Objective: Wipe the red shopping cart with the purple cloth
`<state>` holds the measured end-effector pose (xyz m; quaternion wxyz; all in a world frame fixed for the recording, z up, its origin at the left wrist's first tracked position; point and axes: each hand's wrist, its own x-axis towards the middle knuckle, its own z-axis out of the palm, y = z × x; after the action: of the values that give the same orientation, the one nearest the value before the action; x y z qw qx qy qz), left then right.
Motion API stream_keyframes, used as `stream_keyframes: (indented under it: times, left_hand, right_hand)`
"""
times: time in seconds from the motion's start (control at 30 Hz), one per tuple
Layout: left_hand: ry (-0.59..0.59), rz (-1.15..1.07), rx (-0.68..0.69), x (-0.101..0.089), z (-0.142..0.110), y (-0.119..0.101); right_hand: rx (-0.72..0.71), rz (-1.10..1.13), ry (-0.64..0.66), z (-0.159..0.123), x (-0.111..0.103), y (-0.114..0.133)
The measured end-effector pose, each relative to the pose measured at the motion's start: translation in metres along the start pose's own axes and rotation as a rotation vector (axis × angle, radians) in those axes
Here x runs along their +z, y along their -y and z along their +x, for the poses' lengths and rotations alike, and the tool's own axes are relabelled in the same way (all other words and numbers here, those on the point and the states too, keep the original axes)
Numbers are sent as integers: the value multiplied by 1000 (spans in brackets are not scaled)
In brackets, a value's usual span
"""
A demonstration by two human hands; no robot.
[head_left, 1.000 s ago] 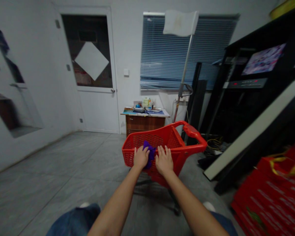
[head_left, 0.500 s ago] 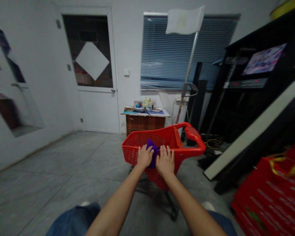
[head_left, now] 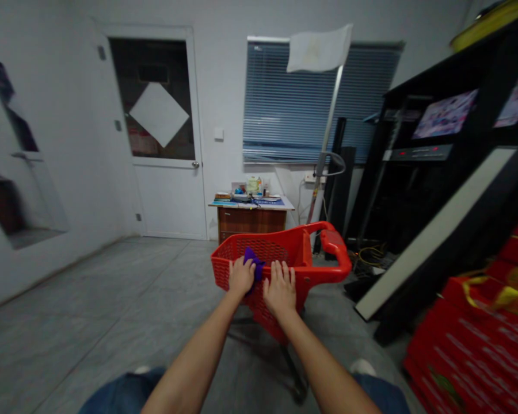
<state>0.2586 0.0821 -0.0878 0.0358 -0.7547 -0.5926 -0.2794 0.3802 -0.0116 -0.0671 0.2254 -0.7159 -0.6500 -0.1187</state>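
The person's left hand [head_left: 242, 277] covers part of a crumpled purple cloth [head_left: 252, 265], hiding whether its grip pinches it. The right hand [head_left: 280, 289], its grip spread, rests just beside on the near rim of a red plastic shopping cart [head_left: 237, 259].

Counted: my left hand [head_left: 242, 277] and right hand [head_left: 280, 290], two; one red shopping cart [head_left: 334, 244]; one purple cloth [head_left: 251, 262]; one door [head_left: 168, 198]; one window blind [head_left: 293, 103]; one table [head_left: 250, 205]
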Motion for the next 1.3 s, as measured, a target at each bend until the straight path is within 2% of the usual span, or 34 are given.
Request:
stream_keyframes:
  times: [0.1,0.17,0.33,0.43,0.5,0.63,0.7,0.8,0.9,1.0,1.1,1.23,1.3]
  left_hand:
    - [10,-54,189,4,-8,-22]
    - [10,-73,215,7,-11,-21]
    - [-29,-12,45,8,-3,24]
    - [-36,21,-53,5,1,33]
    - [-24,6,-45,4,0,22]
    - [-3,-74,157,7,-8,-12]
    - [3,-90,161,10,-11,-17]
    - [10,-61,75,10,-7,-2]
    - [16,-3,0,5,3,22]
    - [34,11,-76,-2,11,30]
    - [55,-15,-83,-5,12,10]
    - [95,-160,80,-1,4,-43]
    - [104,-255,151,1,0,-62]
  right_hand:
    - [-8,-1,12,-1,0,-2]
    - [-17,-8,15,-2,0,-6]
    - [-23,-27,-9,-2,1,-9]
    - [-6,-14,-10,-1,1,-6]
    - [8,-3,-7,0,0,-4]
    - [4,0,6,-1,-5,-2]
    - [-17,-12,2,-3,-10,-5]
    - [5,-65,-91,-6,-21,-21]
    - [136,-136,-233,-6,-32,-44]
    - [162,-159,-263,-4,-37,-61]
    - [136,-153,-261,-3,-36,-64]
    - [124,-131,-290,-2,-33,-56]
    - [106,-106,-296,-2,-32,-51]
